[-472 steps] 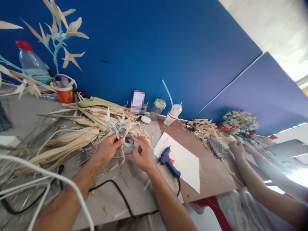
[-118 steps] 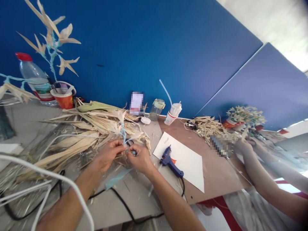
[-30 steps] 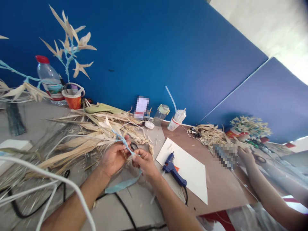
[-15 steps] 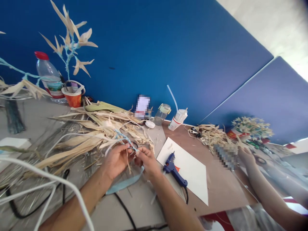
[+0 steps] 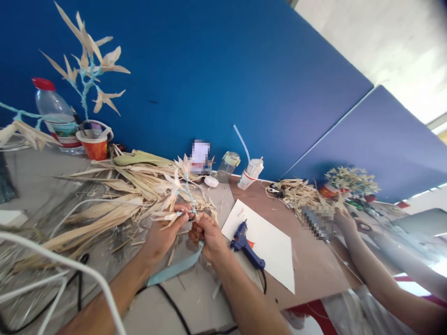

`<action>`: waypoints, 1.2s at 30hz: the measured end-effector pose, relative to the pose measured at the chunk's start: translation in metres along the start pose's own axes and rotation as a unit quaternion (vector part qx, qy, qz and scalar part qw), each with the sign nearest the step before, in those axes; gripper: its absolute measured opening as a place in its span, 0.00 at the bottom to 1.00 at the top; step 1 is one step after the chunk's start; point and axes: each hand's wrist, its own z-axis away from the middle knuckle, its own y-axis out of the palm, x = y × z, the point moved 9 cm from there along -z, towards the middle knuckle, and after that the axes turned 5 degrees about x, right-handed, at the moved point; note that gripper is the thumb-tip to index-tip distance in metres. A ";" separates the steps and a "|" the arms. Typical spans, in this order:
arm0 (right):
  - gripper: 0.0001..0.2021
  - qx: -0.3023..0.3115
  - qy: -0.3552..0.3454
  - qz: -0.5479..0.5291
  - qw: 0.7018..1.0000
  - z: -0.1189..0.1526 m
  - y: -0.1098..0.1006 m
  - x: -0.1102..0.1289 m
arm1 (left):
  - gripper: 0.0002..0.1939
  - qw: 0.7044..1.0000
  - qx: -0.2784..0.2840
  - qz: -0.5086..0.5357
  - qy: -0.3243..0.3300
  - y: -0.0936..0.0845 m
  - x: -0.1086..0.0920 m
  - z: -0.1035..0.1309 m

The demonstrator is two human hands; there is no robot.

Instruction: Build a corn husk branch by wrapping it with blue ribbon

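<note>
My left hand [image 5: 161,235] is closed on a small branch of corn-husk flowers [image 5: 175,182], whose stem is wrapped in light blue. The pale petals stand up above my fingers, and one spiky flower sticks out to the left. Close beside it, my right hand [image 5: 211,236] pinches a light blue ribbon [image 5: 176,271] at the branch's lower end. The ribbon's loose length droops to the left under both hands. My right fingertips partly hide where ribbon and stem meet.
Dried corn husks [image 5: 139,186] lie behind my hands. To the right, a blue glue gun [image 5: 247,246] rests on white board [image 5: 279,256]. White cables [image 5: 80,260] cross the near left. A paper cup [image 5: 94,146] stands by a bottle [image 5: 61,116]. Another person's hand [image 5: 345,222] is at far right.
The branch has turned in my hands, so its flowers now point up and left. My left fingers have shifted along the stem. The whole view has swung slightly right.
</note>
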 end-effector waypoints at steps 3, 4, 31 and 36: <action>0.16 -0.028 -0.031 0.054 0.998 0.002 -0.003 0.004 | 0.07 0.999 -0.002 -0.047 0.021 0.000 -0.003 0.002; 0.16 -0.035 -0.042 0.077 0.996 0.003 -0.004 0.006 | 0.07 0.998 -0.005 -0.054 0.018 0.000 -0.003 0.003; 0.11 0.029 0.021 0.098 0.994 0.009 0.013 0.001 | 0.13 0.939 0.121 0.218 -0.239 0.016 0.040 0.006; 0.11 0.025 0.014 0.123 0.992 0.006 0.011 -0.002 | 0.11 0.947 0.133 0.201 -0.211 0.022 0.033 0.006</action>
